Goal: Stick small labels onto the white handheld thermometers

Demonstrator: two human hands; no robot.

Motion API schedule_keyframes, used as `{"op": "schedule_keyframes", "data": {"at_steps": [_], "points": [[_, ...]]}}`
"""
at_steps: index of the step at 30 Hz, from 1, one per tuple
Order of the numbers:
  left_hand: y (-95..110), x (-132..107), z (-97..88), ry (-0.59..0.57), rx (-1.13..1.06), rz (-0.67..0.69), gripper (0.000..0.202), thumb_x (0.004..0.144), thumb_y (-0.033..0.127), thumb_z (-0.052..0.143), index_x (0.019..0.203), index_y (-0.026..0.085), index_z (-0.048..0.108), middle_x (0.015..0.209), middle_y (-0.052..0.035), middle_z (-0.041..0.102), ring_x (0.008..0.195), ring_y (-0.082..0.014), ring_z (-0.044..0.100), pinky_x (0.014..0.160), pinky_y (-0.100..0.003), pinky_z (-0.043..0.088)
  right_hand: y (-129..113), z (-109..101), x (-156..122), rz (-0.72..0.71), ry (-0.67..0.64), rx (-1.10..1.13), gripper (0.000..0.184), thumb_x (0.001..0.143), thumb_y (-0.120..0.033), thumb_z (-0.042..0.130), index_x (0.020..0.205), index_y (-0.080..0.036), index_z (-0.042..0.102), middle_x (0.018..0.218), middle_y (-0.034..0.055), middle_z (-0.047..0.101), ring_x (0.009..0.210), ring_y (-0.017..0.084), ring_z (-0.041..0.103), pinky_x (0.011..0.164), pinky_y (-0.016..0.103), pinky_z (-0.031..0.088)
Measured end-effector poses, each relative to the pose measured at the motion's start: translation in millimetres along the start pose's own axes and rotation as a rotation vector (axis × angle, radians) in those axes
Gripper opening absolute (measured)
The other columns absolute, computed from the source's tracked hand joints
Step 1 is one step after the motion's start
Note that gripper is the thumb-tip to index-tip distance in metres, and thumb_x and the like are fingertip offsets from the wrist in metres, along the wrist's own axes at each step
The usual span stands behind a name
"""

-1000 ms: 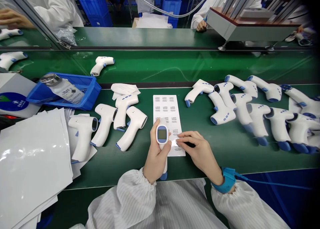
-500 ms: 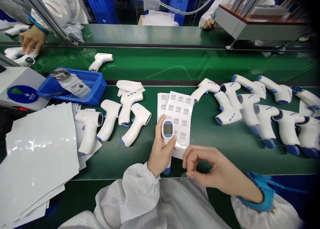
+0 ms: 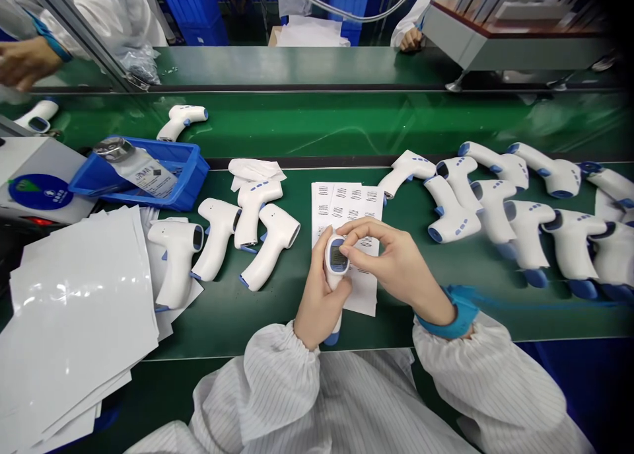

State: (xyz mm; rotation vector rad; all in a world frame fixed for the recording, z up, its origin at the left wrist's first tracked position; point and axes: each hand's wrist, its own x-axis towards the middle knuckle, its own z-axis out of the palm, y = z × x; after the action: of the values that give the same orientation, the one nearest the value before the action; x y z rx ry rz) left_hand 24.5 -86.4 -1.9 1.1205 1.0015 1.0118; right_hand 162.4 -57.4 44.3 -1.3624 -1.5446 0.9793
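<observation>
My left hand [image 3: 319, 302] is wrapped around a white and blue infrared thermometer [image 3: 331, 279], its small grey screen facing up at me. My right hand [image 3: 389, 259] has thumb and forefinger pinched together at the screen's upper right edge; whatever lies between the fingertips is too small to make out. Beneath both hands lie sheets of printed labels [image 3: 364, 292]. To the left, several more thermometers [image 3: 271, 248] stand or lie on the green bench. Another group of thermometers [image 3: 488, 209] spreads over the right side.
A stack of glossy white sheets [image 3: 84, 308] covers the left front. Behind it are a blue tray [image 3: 191, 176] holding a labelled bottle [image 3: 148, 171] and a white device [image 3: 39, 176]. A thermometer [image 3: 182, 120] lies on the green belt [image 3: 297, 127]. A co-worker's hand [image 3: 30, 63] shows far left.
My right hand has moved up and left from beside the label sheets to the thermometer's screen. The thermometer on the belt has shifted left. The co-worker's hand has lifted away leftward.
</observation>
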Motion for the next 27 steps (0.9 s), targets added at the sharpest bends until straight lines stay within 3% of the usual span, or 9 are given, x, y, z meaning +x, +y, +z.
{"op": "schedule_keyframes", "data": {"at_steps": [16, 27], "points": [[-0.6, -0.3, -0.7, -0.002, 0.029, 0.002, 0.075, 0.085, 0.002, 0.050, 0.148, 0.035, 0.028, 0.162, 0.0002, 0.028, 0.150, -0.0217, 0.027, 0.120, -0.040, 0.032, -1.9, -1.2, 8.2, 0.013, -0.008, -0.006, 0.009, 0.078, -0.017, 0.068, 0.071, -0.022, 0.066, 0.093, 0.0018, 0.075, 0.094, 0.021, 0.069, 0.090, 0.036, 0.052], [1.0, 0.3, -0.4, -0.002, 0.035, 0.007, 0.076, 0.084, 0.001, 0.049, 0.148, 0.035, 0.030, 0.161, 0.0011, 0.031, 0.151, -0.0215, 0.024, 0.121, -0.039, 0.029, -1.8, -3.0, 9.5, 0.022, -0.025, -0.006, 0.008, 0.078, -0.018, 0.068, 0.072, -0.022, 0.066, 0.091, 0.0017, 0.075, 0.092, 0.021, 0.069, 0.088, 0.035, 0.053]]}}
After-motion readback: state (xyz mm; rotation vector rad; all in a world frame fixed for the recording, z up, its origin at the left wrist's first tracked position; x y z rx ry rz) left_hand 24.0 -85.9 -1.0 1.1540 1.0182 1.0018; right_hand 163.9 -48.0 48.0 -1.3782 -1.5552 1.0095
